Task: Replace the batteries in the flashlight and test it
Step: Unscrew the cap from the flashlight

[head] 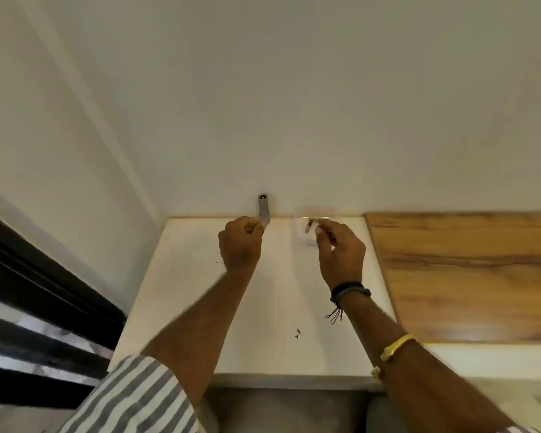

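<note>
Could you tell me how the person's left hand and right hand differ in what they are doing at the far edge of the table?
The left hand is curled into a fist around the base of the grey flashlight, which stands upright by the wall; the right hand pinches a small dark object, possibly a battery, at a clear container. The right wrist wears a dark bracelet; the left wrist is bare. Both reach over the white table.
</note>
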{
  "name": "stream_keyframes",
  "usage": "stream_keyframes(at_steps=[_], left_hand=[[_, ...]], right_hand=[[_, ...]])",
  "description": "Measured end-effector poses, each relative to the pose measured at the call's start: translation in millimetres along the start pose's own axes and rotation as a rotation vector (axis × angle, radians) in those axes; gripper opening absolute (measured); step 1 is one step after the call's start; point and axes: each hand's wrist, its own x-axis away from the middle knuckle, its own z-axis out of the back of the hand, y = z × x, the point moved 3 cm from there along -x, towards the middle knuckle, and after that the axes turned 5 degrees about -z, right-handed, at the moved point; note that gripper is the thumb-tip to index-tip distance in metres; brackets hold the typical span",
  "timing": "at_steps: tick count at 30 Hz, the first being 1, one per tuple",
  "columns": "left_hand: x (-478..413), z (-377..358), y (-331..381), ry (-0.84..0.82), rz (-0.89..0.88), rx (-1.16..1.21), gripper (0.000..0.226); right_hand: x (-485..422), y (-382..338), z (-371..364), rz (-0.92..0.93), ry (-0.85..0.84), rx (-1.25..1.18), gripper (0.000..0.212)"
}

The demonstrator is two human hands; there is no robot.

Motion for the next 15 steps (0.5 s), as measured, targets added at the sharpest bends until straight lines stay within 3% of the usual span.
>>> stream_keyframes(at_steps=[3, 9, 15], left_hand=[[-24.9, -18.8, -15.4, 0.038, 0.103, 0.049, 0.005], [-69.3, -69.3, -38.9, -0.03, 0.205, 0.076, 0.046], [-91.8, -96.6, -48.6, 0.005, 0.167, 0.01, 0.021]], right_hand=[[-13.1, 18.4, -12.6, -0.057, 0.009, -0.017, 0.019], [-29.7, 45.4, -41.8, -0.149, -0.003, -0.071, 0.015], [-32.9, 58.2, -60.0, -0.203, 0.007, -0.136, 0.012]])
